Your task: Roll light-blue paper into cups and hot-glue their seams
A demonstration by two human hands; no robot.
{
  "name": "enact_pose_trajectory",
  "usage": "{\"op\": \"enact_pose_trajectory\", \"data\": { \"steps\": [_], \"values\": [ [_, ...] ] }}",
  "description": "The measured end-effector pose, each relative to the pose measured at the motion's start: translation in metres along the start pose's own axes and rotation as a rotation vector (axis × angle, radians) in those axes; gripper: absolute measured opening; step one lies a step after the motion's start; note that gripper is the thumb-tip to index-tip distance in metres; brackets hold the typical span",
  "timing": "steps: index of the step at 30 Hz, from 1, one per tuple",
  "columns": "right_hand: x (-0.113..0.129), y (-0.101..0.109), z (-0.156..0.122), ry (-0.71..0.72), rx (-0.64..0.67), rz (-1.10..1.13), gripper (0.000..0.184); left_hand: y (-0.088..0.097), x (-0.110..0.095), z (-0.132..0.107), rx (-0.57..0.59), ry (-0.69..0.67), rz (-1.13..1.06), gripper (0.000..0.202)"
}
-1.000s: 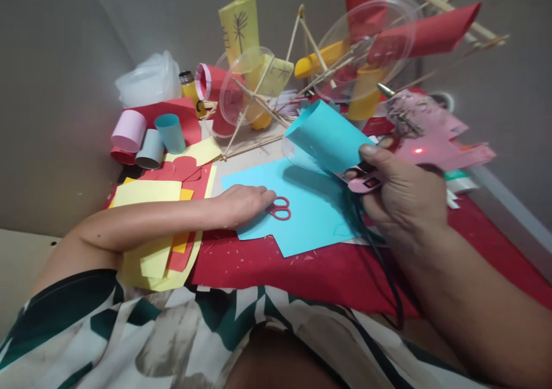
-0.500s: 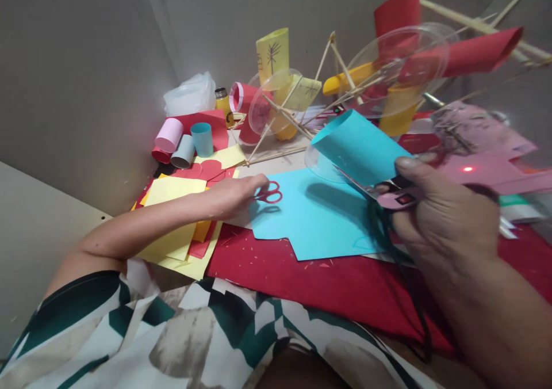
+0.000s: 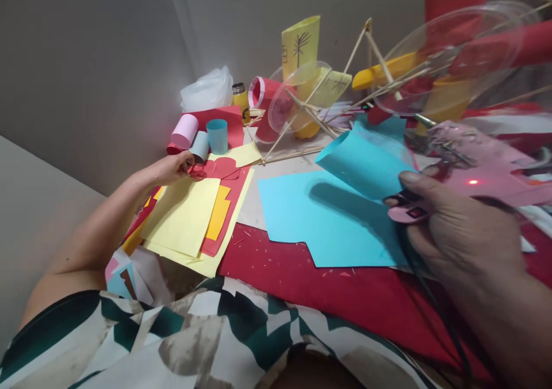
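Note:
My left hand [image 3: 179,166] is closed on a pair of scissors with red handles [image 3: 197,171], over the far edge of the stacked paper sheets on the left; the blades are hidden. My right hand [image 3: 461,216] grips a pink glue gun [image 3: 483,173], whose red light is on; a dark cord hangs from its end. A blue paper tube [image 3: 366,161] is raised at the fingertips of the same hand, and a shadow falls on the blue sheet [image 3: 340,233] below. Whether the fingers pinch the tube is hidden.
Small paper tubes, including a teal one [image 3: 218,137], stand behind the left hand near a yellow bottle [image 3: 240,101]. Stick frames with clear plastic discs [image 3: 448,55] and paper blades fill the back. Yellow paper [image 3: 185,216] lies at left on the red cloth [image 3: 276,274].
My left hand has moved left with the scissors, from the edge of the blue sheet to the paper stack. The right hand still holds the glue gun. The view has shifted slightly.

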State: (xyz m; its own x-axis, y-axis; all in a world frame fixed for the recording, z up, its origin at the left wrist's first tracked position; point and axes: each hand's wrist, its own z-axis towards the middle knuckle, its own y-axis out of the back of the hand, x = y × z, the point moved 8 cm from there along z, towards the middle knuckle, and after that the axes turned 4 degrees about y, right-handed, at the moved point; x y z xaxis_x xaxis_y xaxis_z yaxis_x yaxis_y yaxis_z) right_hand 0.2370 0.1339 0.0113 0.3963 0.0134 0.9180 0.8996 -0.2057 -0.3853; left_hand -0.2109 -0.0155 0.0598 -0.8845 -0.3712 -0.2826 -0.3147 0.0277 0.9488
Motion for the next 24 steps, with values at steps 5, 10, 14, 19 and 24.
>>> {"op": "enact_pose_trajectory", "data": {
  "steps": [5,10,14,19,24],
  "values": [
    [-0.003,-0.002,-0.004,-0.028,0.074,0.052,0.028,0.006,-0.045,-0.007,-0.23,-0.096,-0.056,0.019],
    [-0.002,-0.008,-0.015,-0.069,0.107,0.047,0.032,-0.012,-0.144,-0.038,-0.249,-0.43,-0.496,0.037],
    [-0.004,-0.015,-0.022,-0.138,0.194,0.057,0.039,-0.039,-0.204,-0.042,-0.178,-0.707,-0.498,0.064],
    [-0.017,-0.015,-0.028,-0.261,0.277,0.064,0.042,-0.051,-0.233,-0.029,-0.151,-0.959,-0.569,0.044],
    [-0.031,-0.016,-0.035,-0.365,0.356,0.023,0.041,-0.066,-0.239,-0.02,0.124,-0.785,-0.811,0.004]
  ]
}}
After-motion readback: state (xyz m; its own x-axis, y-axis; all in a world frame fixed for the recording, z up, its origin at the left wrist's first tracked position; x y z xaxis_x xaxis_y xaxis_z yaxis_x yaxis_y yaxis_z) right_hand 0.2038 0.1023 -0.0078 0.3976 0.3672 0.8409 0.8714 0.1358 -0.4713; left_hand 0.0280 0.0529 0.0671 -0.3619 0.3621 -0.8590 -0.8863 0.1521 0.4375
